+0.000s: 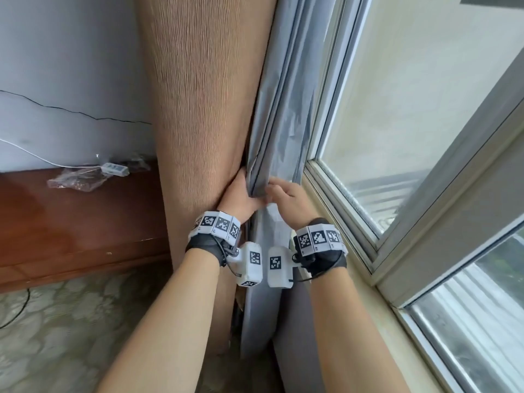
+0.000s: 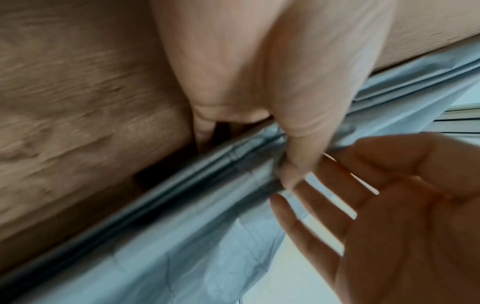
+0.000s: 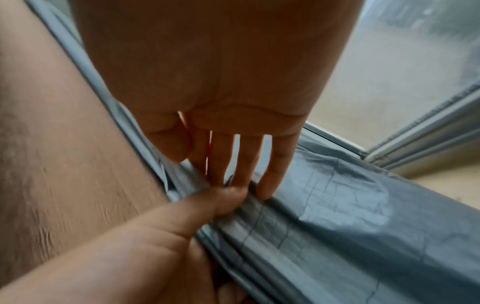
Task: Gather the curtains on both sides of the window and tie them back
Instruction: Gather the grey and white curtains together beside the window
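Observation:
A brown ribbed curtain (image 1: pixel 198 109) hangs left of the window, its grey lining (image 1: pixel 283 114) folded in pleats along the window side. My left hand (image 1: pixel 243 194) grips the gathered pleats, thumb over the grey folds (image 2: pixel 246 164) and fingers tucked behind the brown cloth (image 2: pixel 78 102). My right hand (image 1: pixel 286 194) is flat with straight, spread fingers, the fingertips (image 3: pixel 265 191) touching the grey lining (image 3: pixel 324 205) beside the left thumb (image 3: pixel 223 197). In the left wrist view the right hand (image 2: pixel 389 205) shows palm up below the thumb.
The window (image 1: pixel 411 109) with its grey frame (image 1: pixel 340 194) and pale sill (image 1: pixel 374 307) is on the right. A brown wooden cabinet (image 1: pixel 85 222) stands at left, carrying a plastic bag (image 1: pixel 76 180) and a white cable (image 1: pixel 42 157). Patterned floor (image 1: pixel 71 336) lies below.

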The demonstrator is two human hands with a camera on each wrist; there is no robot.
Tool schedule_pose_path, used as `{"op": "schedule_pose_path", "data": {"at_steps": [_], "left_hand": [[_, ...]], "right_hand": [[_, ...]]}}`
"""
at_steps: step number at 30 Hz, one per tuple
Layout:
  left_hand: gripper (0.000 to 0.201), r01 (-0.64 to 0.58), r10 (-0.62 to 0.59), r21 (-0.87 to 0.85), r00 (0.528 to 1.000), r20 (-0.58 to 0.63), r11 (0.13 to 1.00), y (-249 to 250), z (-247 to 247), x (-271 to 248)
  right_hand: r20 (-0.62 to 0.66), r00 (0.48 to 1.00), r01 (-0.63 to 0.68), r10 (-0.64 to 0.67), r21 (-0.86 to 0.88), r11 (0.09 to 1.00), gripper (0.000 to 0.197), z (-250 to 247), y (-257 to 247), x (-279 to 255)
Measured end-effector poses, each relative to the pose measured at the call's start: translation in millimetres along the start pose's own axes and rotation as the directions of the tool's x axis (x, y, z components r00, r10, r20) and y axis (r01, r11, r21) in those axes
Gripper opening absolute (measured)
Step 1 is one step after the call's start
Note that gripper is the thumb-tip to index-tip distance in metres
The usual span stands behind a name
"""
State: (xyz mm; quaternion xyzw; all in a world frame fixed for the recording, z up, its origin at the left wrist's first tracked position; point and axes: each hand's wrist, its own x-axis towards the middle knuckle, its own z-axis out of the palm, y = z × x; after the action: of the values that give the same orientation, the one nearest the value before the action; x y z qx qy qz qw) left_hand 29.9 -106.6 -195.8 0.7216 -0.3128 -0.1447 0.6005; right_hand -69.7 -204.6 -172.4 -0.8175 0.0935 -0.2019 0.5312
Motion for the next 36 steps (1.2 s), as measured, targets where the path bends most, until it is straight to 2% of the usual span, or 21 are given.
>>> {"op": "schedule_pose_path", "data": {"at_steps": [1, 3, 5, 6, 8, 11, 13, 14, 16, 19, 21, 22, 24, 26, 28, 31, 33, 36], "left_hand": [[0.067, 0.008, -0.007, 0.011, 0.998, -0.058, 1.000, -2, -1, 1], [0.050, 0.023, -0.012, 0.067, 0.988, -0.156, 0.997, -1, -7, 0], [0.039, 0.020, -0.008, 0.059, 0.979, -0.202, 0.998, -2, -15, -2], [0.034, 0.017, -0.009, 0.038, 0.978, -0.206, 0.999, -1, -19, -4], [0.029, 0.015, -0.016, -0.004, 0.979, -0.201, 1.000, -2, -26, -6], [0.028, 0.000, -0.006, -0.035, 0.985, -0.172, 0.999, -7, -35, -8], [0.029, -0.003, -0.004, -0.048, 0.988, -0.157, 0.999, -10, -41, -9], [0.029, -0.002, -0.005, -0.047, 0.988, -0.154, 0.999, -10, -44, -10], [0.028, -0.008, 0.002, -0.038, 0.988, -0.154, 0.999, -11, -48, -13], [0.034, -0.057, 0.052, -0.028, 0.984, -0.168, 0.998, -11, -52, -16], [0.041, -0.072, 0.070, -0.009, 0.985, -0.158, 0.997, -10, -52, -17], [0.041, -0.072, 0.073, 0.011, 0.987, -0.146, 0.997, -11, -51, -16], [0.040, -0.063, 0.069, 0.062, 0.992, -0.105, 0.996, -13, -48, -14], [0.043, -0.059, 0.063, 0.088, 0.997, -0.035, 0.994, -11, -43, -13], [0.054, -0.045, 0.040, 0.083, 0.997, 0.064, 0.996, -8, -38, -14], [0.071, -0.020, 0.012, 0.041, 0.981, 0.194, 0.999, -7, -30, -13], [0.068, -0.021, 0.018, 0.014, 0.984, 0.179, 1.000, -7, -24, -10], [0.040, 0.009, -0.007, 0.109, 1.000, -0.014, 0.994, -1, -21, -2]], "right_hand": [[-0.032, 0.999, -0.023, 0.025, 0.082, 0.996, 0.033, 0, 2, 0], [-0.186, 0.978, -0.057, 0.094, 0.199, 0.978, 0.032, -3, 10, -2], [-0.373, 0.913, -0.101, 0.164, 0.184, 0.978, 0.028, -6, 22, -2], [-0.422, 0.886, -0.138, 0.191, 0.153, 0.979, 0.026, -6, 26, -4], [-0.399, 0.889, -0.183, 0.225, 0.141, 0.973, 0.034, -3, 31, -5], [-0.264, 0.945, -0.164, 0.192, 0.124, 0.979, 0.065, 5, 29, -3], [-0.211, 0.955, -0.178, 0.209, 0.157, 0.972, 0.076, 11, 25, 3], [-0.208, 0.949, -0.196, 0.237, 0.199, 0.960, 0.073, 12, 22, 7], [-0.263, 0.925, -0.220, 0.273, 0.215, 0.952, 0.050, 17, 18, 11], [-0.482, 0.859, -0.207, 0.175, -0.014, 0.978, 0.015, 24, 13, 9], [-0.575, 0.817, -0.186, 0.036, -0.204, 0.961, 0.017, 30, 11, 3], [-0.580, 0.814, -0.156, -0.034, -0.276, 0.948, 0.020, 33, 10, 0], [-0.515, 0.847, -0.067, -0.134, -0.354, 0.933, 0.021, 38, 8, -3], [-0.389, 0.905, 0.020, -0.170, -0.362, 0.932, 0.010, 39, 5, -5], [-0.284, 0.946, 0.057, -0.156, -0.328, 0.943, 0.008, 36, 2, -6], [-0.192, 0.978, 0.030, -0.083, -0.261, 0.965, 0.021, 34, -8, -11], [-0.136, 0.991, -0.005, -0.019, -0.172, 0.985, 0.033, 33, -12, -13], [-0.086, 0.994, -0.070, 0.064, -0.072, 0.995, 0.038, 29, -5, -9]]}}
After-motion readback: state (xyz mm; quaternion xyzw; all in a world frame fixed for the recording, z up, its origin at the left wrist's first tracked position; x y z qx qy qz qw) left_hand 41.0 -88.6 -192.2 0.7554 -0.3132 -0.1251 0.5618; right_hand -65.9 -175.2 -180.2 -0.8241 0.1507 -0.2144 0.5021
